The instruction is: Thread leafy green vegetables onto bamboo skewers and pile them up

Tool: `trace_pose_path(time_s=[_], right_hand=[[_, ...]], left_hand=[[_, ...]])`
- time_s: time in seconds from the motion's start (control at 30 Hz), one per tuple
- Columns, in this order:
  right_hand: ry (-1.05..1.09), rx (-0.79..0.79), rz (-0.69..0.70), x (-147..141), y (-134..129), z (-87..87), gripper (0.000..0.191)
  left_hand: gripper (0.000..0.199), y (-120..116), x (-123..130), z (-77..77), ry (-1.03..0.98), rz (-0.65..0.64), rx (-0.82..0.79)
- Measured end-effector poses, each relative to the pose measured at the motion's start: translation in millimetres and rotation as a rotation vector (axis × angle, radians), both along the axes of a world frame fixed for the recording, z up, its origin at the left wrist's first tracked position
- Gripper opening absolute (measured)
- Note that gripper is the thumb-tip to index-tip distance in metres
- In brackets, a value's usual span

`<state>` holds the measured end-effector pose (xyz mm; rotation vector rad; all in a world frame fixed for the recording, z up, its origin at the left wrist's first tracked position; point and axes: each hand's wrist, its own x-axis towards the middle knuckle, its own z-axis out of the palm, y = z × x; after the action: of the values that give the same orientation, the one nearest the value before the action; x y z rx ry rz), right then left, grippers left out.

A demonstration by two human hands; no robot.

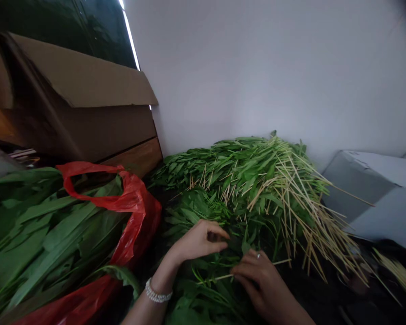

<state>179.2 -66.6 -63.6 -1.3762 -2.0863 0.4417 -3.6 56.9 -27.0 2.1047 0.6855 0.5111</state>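
My right hand (262, 275), with a ring on one finger, is closed in a pinch on a thin wooden stick (225, 276) beside a green leafy stem. My left hand (199, 239), wearing a bead bracelet (156, 292), hovers just left of it. Its fingers curl with a gap to the thumb, and nothing shows between them. Loose green leaves (206, 302) lie under both hands. Behind them spreads a large heap of leafy stems on thin sticks (250, 167), the pale stick ends fanning out toward the right.
A red plastic bag (144, 212) full of long green leaves (50, 234) stands at the left. An open cardboard box (111, 122) is behind it. A white box (382, 203) sits at the right, near more pale sticks (397, 273). A white wall (257, 67) rises behind the heap.
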Motion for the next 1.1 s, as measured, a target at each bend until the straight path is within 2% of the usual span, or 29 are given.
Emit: trace_pose_path(time_s=[0.1,0.2,0.27,0.43,0.53,0.6,0.7,0.83,0.93,1.0,1.1], right_hand=[[-0.008,-0.060,0.014,-1,-1,1.6,0.022],[-0.028,-0.090,0.028,-2,-2,1.3,0.023],[-0.035,-0.101,0.034,-1,-2,0.5,0.023],[-0.038,-0.089,0.033,-1,-2,-0.4,0.024],[-0.037,-0.083,0.034,-1,-2,-0.9,0.024],[-0.035,-0.073,0.029,-1,-2,-1.6,0.024],[0.008,-0.048,0.030,0,-1,-2.4,0.022],[0.145,-0.009,0.043,3,0,-0.2,0.018],[0.269,0.041,-0.038,6,1,3.1,0.017],[0.338,0.106,-0.133,9,2,4.2,0.018],[0.359,0.223,-0.244,13,3,3.2,0.018]], left_hand=[[0.018,1,0,-5.8,0.156,-0.155,0.071],[0.015,-2,2,-12.8,0.263,-0.233,0.157],[0.015,-5,6,-17.4,0.315,-0.231,0.225],[0.012,-10,12,-25.5,0.408,-0.094,0.378],[0.011,-10,13,-26.1,0.395,-0.106,0.378],[0.011,-9,13,-23.7,0.330,-0.133,0.297],[0.010,-6,10,-16.5,0.097,-0.109,0.061],[0.014,4,4,-8.2,-0.386,0.135,-0.361],[0.018,11,1,-7.9,-0.687,0.324,-0.562],[0.022,12,1,-9.1,-0.745,0.365,-0.622],[0.025,9,4,-10.6,-0.718,0.363,-0.681]])
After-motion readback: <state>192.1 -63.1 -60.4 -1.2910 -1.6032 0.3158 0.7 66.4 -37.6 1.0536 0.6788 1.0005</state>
